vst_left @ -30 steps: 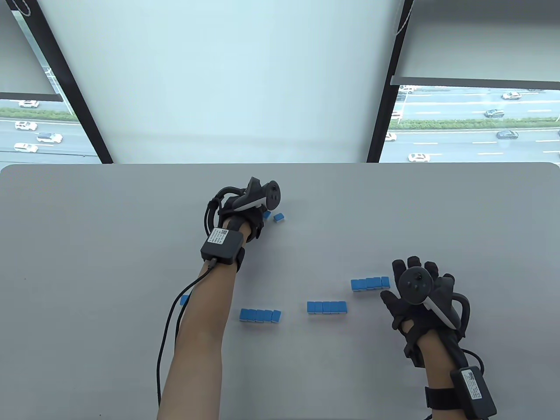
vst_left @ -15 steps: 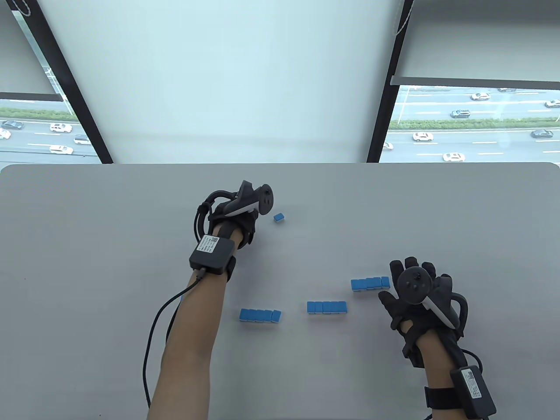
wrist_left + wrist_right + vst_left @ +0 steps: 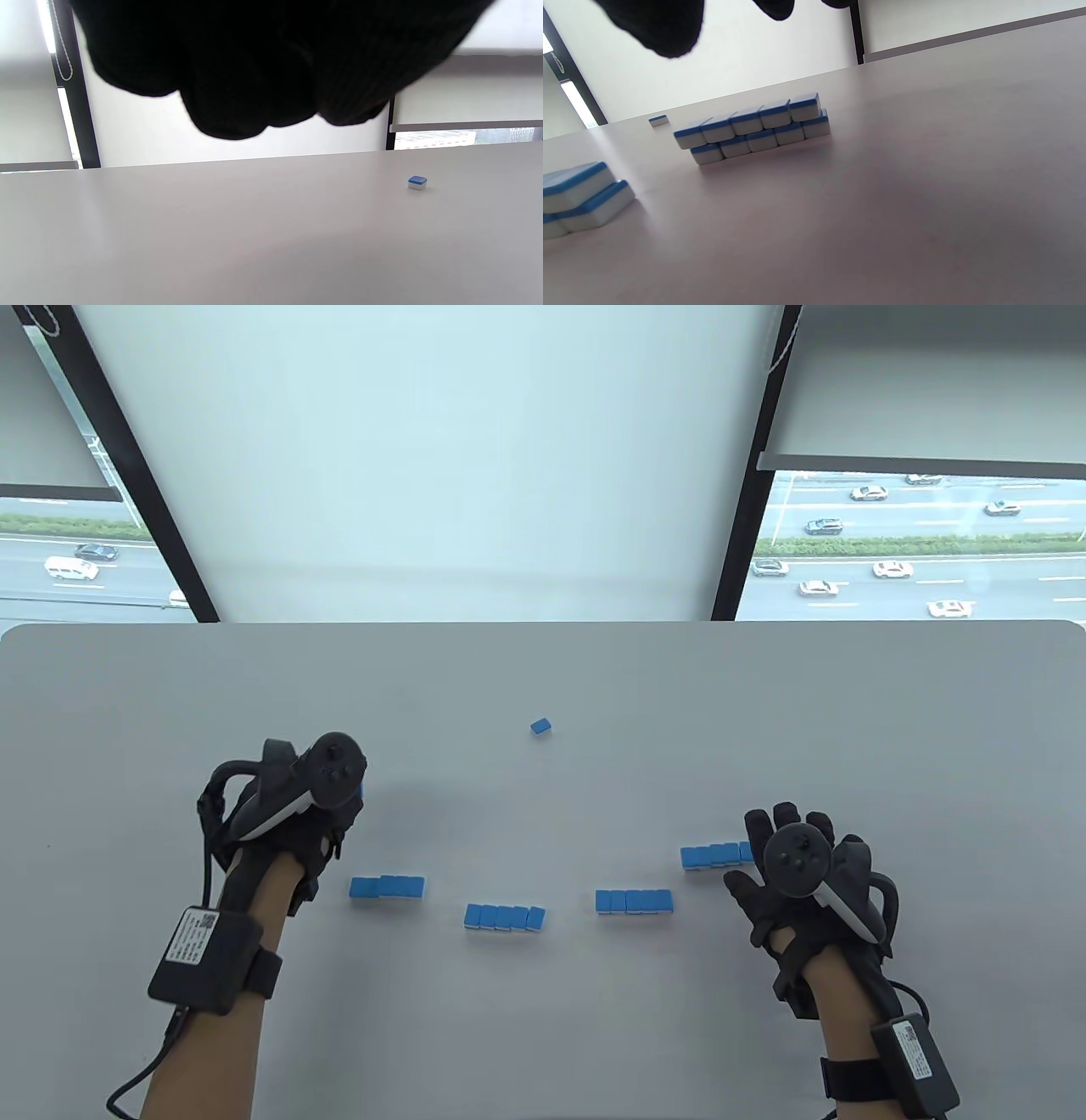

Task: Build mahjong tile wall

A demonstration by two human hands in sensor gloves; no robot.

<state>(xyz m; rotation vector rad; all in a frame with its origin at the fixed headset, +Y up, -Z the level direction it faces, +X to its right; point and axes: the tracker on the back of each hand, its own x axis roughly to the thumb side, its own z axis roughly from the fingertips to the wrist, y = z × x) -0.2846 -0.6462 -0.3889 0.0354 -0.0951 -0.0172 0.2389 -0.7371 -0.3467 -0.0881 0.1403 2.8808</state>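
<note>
My left hand (image 3: 288, 814) is the hard one to read. From above, the tracker (image 3: 327, 768) on its back covers the fingers. In the left wrist view my gloved fingers (image 3: 237, 84) hang bunched in a dark mass that shows nothing between them. A sliver of blue peeks out beside the tracker, but I cannot tell whether I am holding a tile there.

My right hand (image 3: 797, 882) lies with fingers spread and straight, gripping nothing. It covers the near end of the tile row (image 3: 713, 855) just beside it, so I cannot tell if I touch it. The right wrist view shows this row (image 3: 755, 127) is two layers high, blue backs up, the top layer shifted a little off the lower one. A second stack (image 3: 577, 199) is cut off at that view's left edge.

Between my hands on the counter (image 3: 764, 712) lie two more rows (image 3: 634, 901) (image 3: 505, 917). A shorter row (image 3: 387, 887) sits just right of my left hand. From above their layers cannot be counted. A single tile (image 3: 541, 726) lies well ahead of both hands, apart from everything, blue over white (image 3: 417, 182).

No tile shows a face, so no markings can be read. The black boxes strapped to my left wrist (image 3: 204, 959) and right wrist (image 3: 920, 1060) each carry a white label with a square code. The print is too small to read.
</note>
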